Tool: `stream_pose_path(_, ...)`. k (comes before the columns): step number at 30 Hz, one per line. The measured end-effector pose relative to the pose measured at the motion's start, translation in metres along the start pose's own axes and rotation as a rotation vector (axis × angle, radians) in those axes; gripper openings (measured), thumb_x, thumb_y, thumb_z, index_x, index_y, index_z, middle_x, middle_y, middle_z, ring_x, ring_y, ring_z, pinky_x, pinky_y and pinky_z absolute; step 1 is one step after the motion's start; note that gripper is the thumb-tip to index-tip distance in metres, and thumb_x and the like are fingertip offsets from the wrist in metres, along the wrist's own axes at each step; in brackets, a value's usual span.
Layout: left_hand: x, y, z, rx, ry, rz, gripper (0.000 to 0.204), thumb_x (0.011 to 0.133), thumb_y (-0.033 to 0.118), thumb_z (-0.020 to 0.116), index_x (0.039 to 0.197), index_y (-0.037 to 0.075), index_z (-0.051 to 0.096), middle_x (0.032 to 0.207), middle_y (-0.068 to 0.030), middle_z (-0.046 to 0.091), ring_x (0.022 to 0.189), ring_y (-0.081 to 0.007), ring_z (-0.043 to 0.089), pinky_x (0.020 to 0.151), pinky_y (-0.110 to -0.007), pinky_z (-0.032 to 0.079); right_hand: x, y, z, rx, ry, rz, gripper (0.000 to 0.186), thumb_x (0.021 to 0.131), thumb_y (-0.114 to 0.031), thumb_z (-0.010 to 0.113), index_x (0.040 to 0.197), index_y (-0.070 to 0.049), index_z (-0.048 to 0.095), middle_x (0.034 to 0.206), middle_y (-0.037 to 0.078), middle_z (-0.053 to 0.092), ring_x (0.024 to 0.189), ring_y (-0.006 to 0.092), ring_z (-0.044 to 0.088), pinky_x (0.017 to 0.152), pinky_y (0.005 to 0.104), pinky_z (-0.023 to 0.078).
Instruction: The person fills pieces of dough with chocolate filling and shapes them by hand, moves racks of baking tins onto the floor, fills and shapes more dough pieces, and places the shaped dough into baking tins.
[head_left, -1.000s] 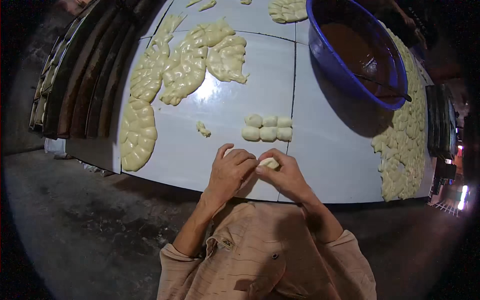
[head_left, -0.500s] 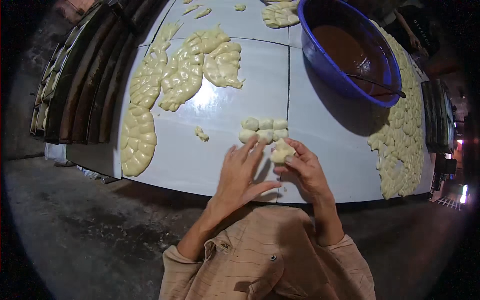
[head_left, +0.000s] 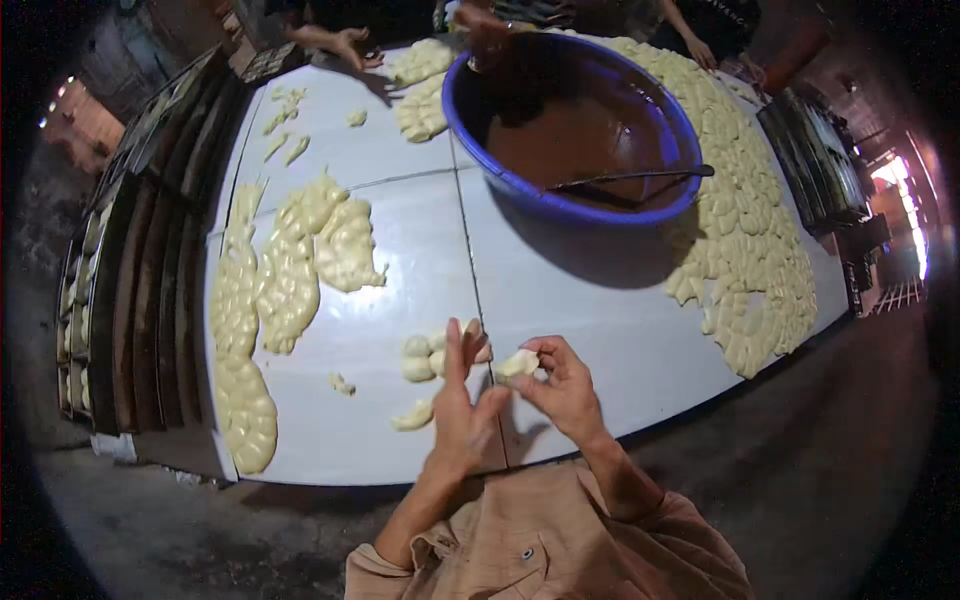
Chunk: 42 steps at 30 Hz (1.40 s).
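A small pale-yellow piece of dough (head_left: 516, 366) is pinched in the fingertips of my right hand (head_left: 568, 395). My left hand (head_left: 463, 410) is open and upright on edge, fingers stretched away from me, beside a small cluster of smooth dough balls (head_left: 419, 362) that it partly covers. Left of its wrist a flattened scrap of dough (head_left: 412, 416) lies on the white table (head_left: 370, 440). A smaller crumbly dough scrap (head_left: 342, 384) sits further left.
A blue basin (head_left: 575, 208) of brown liquid, with a dark stick (head_left: 635, 179) across it, stands beyond my hands. Dough sheets line the left (head_left: 245, 410) and right (head_left: 740, 240). Co-workers' hands (head_left: 345, 45) reach in at the far edge. Stacked dark trays (head_left: 125, 300) stand left.
The view has tilted up, showing more of the far edge and co-workers' hands. A dough scrap now lies left of my left wrist. My left hand has turned on edge; my right still holds dough.
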<state>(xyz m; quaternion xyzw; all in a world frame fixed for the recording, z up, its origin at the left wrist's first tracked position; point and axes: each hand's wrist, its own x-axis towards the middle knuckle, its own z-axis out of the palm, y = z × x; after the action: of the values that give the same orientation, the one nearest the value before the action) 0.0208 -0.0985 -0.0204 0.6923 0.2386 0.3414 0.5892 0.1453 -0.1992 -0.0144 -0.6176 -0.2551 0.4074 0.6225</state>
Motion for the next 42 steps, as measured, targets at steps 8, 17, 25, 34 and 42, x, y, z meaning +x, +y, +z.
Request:
stream_pose_path(8, 0.035, -0.022, 0.092, -0.616, 0.002, 0.039, 0.097, 0.085, 0.037, 0.074, 0.153, 0.0, 0.015, 0.138, -0.0274, 0.052, 0.113, -0.0308, 0.064, 0.093, -0.037, 0.053, 0.022, -0.078, -0.027, 0.697, -0.271, 0.094, 0.021, 0.091, -0.005, 0.065, 0.111, -0.002, 0.058, 0.099, 0.004, 0.062, 0.09, 0.0112, 0.062, 0.082, 0.0258, 0.051)
stream_pose_path(17, 0.056, -0.001, 0.044, -0.145, -0.277, -0.416, 0.051, 0.094, 0.016, 0.066, 0.14, 0.004, 0.048, 0.117, -0.0176, 0.068, 0.105, -0.0219, 0.067, 0.091, -0.034, 0.053, 0.214, -0.127, -0.11, -0.253, -0.141, -0.138, 0.019, 0.094, -0.019, 0.061, 0.103, -0.003, 0.06, 0.092, 0.009, 0.067, 0.086, 0.0159, 0.065, 0.074, 0.0327, 0.052)
stream_pose_path(25, 0.063, 0.002, 0.028, -0.114, -0.3, -0.495, 0.043, 0.096, 0.016, 0.063, 0.134, 0.0, 0.054, 0.116, -0.0156, 0.068, 0.11, -0.019, 0.064, 0.094, -0.032, 0.05, 0.264, -0.093, -0.126, -1.301, -0.587, 0.018, 0.034, 0.086, -0.029, 0.062, 0.107, -0.002, 0.065, 0.101, 0.016, 0.069, 0.094, 0.0321, 0.066, 0.081, 0.043, 0.05)
stream_pose_path(34, 0.095, -0.009, 0.058, -0.304, -0.233, -0.407, 0.042, 0.1, 0.024, 0.057, 0.135, 0.0, 0.053, 0.122, -0.0097, 0.065, 0.111, -0.0186, 0.064, 0.092, -0.031, 0.05, 0.19, -0.134, -0.09, 0.155, -0.259, -0.01, 0.019, 0.097, -0.023, 0.06, 0.102, -0.005, 0.055, 0.086, 0.005, 0.065, 0.071, 0.0125, 0.064, 0.06, 0.025, 0.053)
stream_pose_path(42, 0.113, -0.005, 0.064, -0.901, 0.009, -0.438, 0.035, 0.1, 0.03, 0.057, 0.12, 0.002, 0.061, 0.113, -0.0091, 0.066, 0.104, -0.0185, 0.065, 0.098, -0.039, 0.05, 0.121, -0.091, -0.057, 0.329, -0.137, -0.024, 0.022, 0.092, -0.017, 0.063, 0.109, -0.006, 0.055, 0.098, 0.005, 0.064, 0.085, 0.0098, 0.061, 0.078, 0.0271, 0.052)
